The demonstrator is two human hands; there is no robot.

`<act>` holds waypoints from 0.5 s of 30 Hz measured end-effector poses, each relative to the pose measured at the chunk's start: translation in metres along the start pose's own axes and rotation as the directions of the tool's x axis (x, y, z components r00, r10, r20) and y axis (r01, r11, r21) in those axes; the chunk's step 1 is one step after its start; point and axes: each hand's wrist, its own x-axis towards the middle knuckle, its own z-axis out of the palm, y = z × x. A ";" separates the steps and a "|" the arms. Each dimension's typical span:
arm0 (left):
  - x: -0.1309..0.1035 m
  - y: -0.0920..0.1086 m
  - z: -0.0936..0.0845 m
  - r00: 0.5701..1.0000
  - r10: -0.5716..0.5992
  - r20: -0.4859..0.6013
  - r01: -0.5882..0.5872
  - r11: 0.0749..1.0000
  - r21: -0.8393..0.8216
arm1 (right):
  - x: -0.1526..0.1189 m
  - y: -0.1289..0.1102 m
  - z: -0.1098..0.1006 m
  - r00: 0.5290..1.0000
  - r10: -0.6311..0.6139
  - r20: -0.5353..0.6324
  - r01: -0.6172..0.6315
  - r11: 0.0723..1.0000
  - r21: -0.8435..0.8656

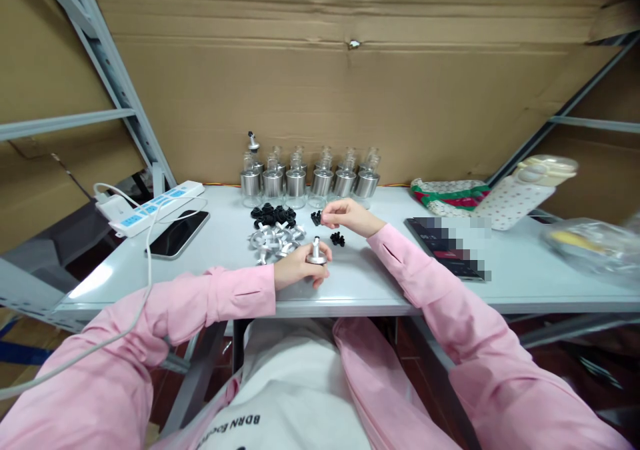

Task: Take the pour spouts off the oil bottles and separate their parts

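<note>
The metal pourer (316, 255) points upward, axis near vertical, gripped by the left hand (298, 267); the right hand (353, 217) angles leftward, fingers narrowed, contents unclear.

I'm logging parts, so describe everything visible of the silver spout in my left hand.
The silver spout looks metallic: a narrow stem with a dark tip rises from a wide round base. It points roughly upright, held at the base by the left hand over the table. Its underside is mostly hidden.

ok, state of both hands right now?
Left hand: closed around a silver spout piece, held upright.
Right hand: fingers bent at the farther small black parts; can't tell whether it grips one.
</note>
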 end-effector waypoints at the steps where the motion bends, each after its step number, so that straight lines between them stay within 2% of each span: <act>1: 0.000 0.000 0.000 1.000 -0.001 0.001 0.001 1.000 -0.003 | -0.001 -0.003 0.003 0.998 -0.003 0.068 0.000 0.998 0.057; 3: 0.000 0.000 0.000 1.000 -0.002 0.006 0.002 1.000 -0.007 | -0.003 -0.008 0.008 0.979 -0.002 0.202 -0.021 0.994 0.111; 5: 0.000 0.000 -0.001 1.000 -0.008 0.012 0.008 1.000 -0.007 | -0.004 -0.010 0.011 0.958 0.007 0.287 -0.042 0.992 0.116; 11: 0.001 0.000 -0.003 0.999 -0.015 0.044 0.013 0.999 0.032 | -0.006 -0.013 0.016 0.921 -0.020 0.389 -0.017 0.996 0.090; 15: 0.002 0.001 -0.003 0.998 -0.010 0.068 0.004 0.997 0.076 | -0.006 -0.016 0.018 0.908 -0.016 0.418 -0.021 0.996 0.085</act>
